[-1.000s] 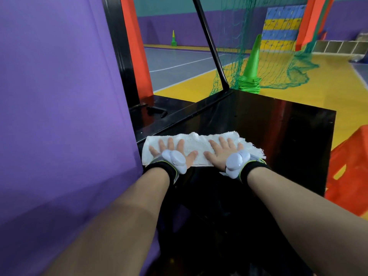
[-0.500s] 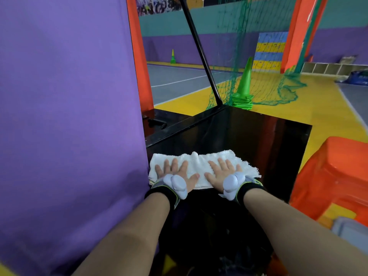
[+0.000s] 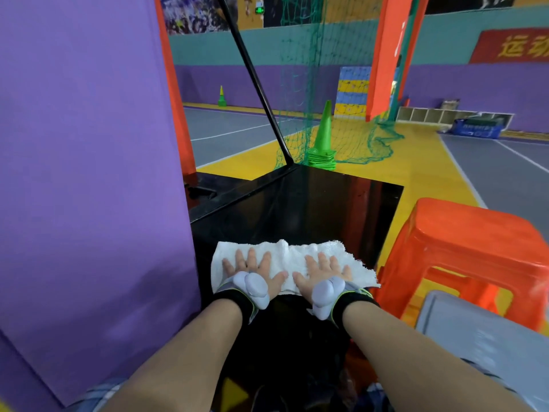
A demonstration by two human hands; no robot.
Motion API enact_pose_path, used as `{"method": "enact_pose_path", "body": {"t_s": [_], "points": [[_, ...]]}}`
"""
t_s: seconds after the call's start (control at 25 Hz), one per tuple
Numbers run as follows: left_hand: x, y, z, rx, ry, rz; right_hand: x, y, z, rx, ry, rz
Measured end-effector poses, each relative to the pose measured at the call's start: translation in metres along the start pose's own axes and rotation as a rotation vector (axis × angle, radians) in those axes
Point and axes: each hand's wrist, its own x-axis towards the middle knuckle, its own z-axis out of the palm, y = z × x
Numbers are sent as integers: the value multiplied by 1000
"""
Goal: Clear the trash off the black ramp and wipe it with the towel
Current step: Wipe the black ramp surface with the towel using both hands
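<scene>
A white towel (image 3: pixel 292 257) lies spread across the glossy black ramp (image 3: pixel 315 209), near its lower end. My left hand (image 3: pixel 252 272) presses flat on the towel's left half, fingers spread. My right hand (image 3: pixel 325 272) presses flat on the right half in the same way. Both wrists wear black straps with pale grey sensor pods. The thumbs nearly meet at the towel's near edge. No trash shows on the visible ramp surface.
A purple padded panel (image 3: pixel 89 173) stands close on the left. An orange plastic stool (image 3: pixel 463 245) and a grey lid (image 3: pixel 487 346) sit to the right. A black diagonal bar (image 3: pixel 258 93), green netting and stacked green cones (image 3: pixel 323 144) lie beyond the ramp's far edge.
Both hands have dragged the towel down the ramp toward me, and the view has tilted up. The orange stool and grey lid have come into sight on the right.
</scene>
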Motion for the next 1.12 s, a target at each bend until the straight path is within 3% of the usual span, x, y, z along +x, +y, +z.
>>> {"method": "enact_pose_path", "body": {"t_s": [0.12, 0.32, 0.64, 1.12], "points": [[1, 14, -3, -2, -27, 33, -3, 12, -8, 34, -53, -4], [7, 25, -10, 6, -25, 108, 5, 27, -53, 184, -167, -199], [34, 44, -19, -17, -12, 107, 27, 24, -13, 24, 72, -78], [149, 58, -14, -7, 33, 105, 150, 39, -22, -11, 56, -87]]}}
